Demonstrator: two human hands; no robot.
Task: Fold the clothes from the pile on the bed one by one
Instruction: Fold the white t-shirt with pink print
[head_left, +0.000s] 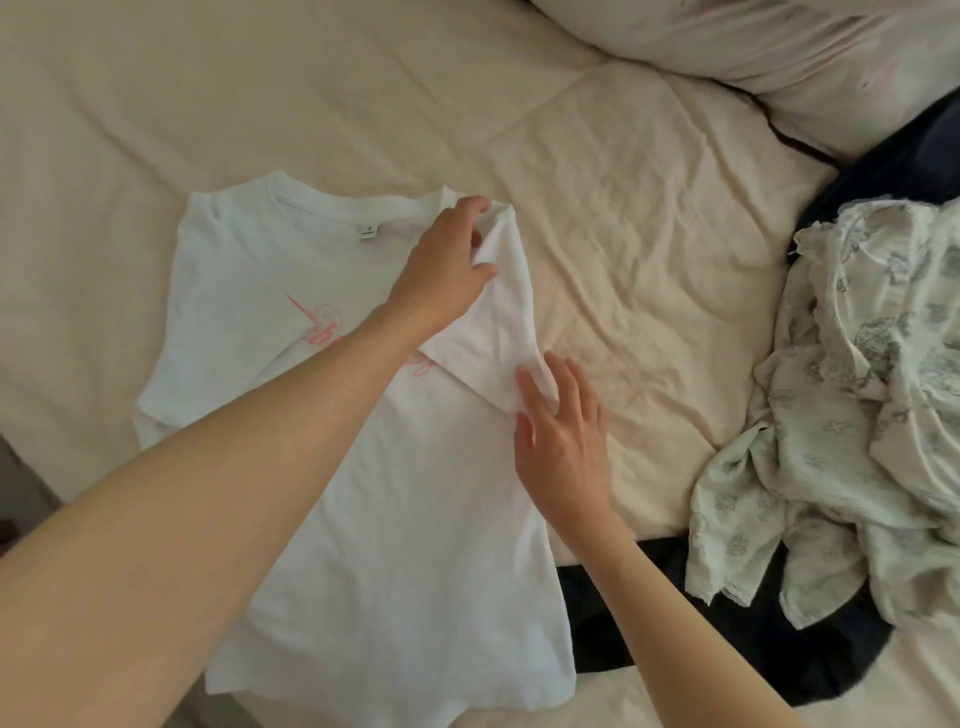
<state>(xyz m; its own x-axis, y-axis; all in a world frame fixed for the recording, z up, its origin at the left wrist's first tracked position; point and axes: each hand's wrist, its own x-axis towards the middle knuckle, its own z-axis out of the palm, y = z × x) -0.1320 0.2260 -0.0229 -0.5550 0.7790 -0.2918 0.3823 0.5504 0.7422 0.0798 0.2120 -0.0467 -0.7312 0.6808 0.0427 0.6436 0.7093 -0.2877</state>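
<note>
With one side of the white T-shirt (395, 467) at frame centre turned in: left hand (447, 265) pinching the folded shoulder, right hand (566, 447) pressing flat-fingered on the sleeve (493, 332). Far side unfolded; pile (852, 405) waiting at right.

Pink print (332, 327) on white T-shirt (405, 519) partly covered by left forearm, unreadable; neck label (367, 232) too small to read; patterned garment (857, 415) cut off at right edge.
</note>
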